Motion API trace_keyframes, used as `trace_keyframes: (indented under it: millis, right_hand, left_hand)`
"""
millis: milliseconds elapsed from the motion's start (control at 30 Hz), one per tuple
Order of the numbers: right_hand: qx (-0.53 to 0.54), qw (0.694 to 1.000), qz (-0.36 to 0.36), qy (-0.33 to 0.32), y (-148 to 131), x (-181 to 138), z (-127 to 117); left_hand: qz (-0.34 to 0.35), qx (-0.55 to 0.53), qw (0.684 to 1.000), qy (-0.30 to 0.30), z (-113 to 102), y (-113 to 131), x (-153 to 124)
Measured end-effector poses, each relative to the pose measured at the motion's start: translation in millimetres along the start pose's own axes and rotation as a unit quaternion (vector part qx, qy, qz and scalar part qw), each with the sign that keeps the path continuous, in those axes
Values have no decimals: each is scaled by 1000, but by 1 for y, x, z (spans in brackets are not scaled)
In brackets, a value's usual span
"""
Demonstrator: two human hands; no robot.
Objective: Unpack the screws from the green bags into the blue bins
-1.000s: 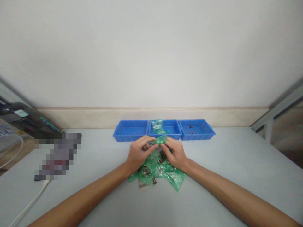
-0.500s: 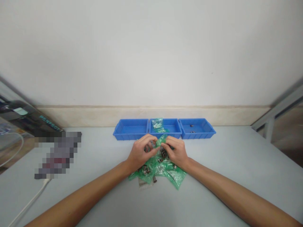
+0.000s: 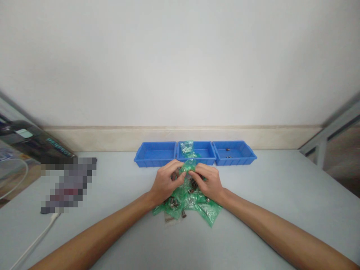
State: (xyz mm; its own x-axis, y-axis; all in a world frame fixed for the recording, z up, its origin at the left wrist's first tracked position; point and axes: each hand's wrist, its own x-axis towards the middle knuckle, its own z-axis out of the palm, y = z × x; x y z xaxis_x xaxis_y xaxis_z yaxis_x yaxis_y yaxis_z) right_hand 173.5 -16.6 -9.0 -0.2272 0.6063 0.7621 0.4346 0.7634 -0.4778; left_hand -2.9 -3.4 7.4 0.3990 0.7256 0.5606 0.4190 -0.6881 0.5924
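Note:
A pile of small green plastic bags [image 3: 194, 204] holding metal screws lies on the grey table in front of me. My left hand [image 3: 164, 182] and my right hand [image 3: 208, 182] hover over the pile's far side, both pinching one green bag [image 3: 188, 167] between fingertips. Behind them stand three blue bins in a row: the left bin [image 3: 155, 153] looks empty, the middle bin [image 3: 197, 152] holds a green bag, the right bin [image 3: 234, 153] holds a few small dark parts.
A blurred dark object [image 3: 69, 183] lies at the left with a white cable [image 3: 33, 243] running toward the near edge. A dark box [image 3: 33, 144] leans at the far left. The wall stands just behind the bins.
Both hands stay on the same green bag above the pile; the fingers have shifted slightly, working at its top edge. Nothing else has moved.

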Motion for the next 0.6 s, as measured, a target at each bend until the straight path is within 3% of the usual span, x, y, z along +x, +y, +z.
trace_keyframes:
  millis: [367, 600]
  right_hand:
    - [13, 1000, 14, 12, -2, 2, -1]
    - [10, 999, 35, 31, -1, 3, -1]
  left_hand:
    - [0, 2, 999, 48, -2, 3, 2]
    - [-19, -15, 999, 39, -1, 1, 1]
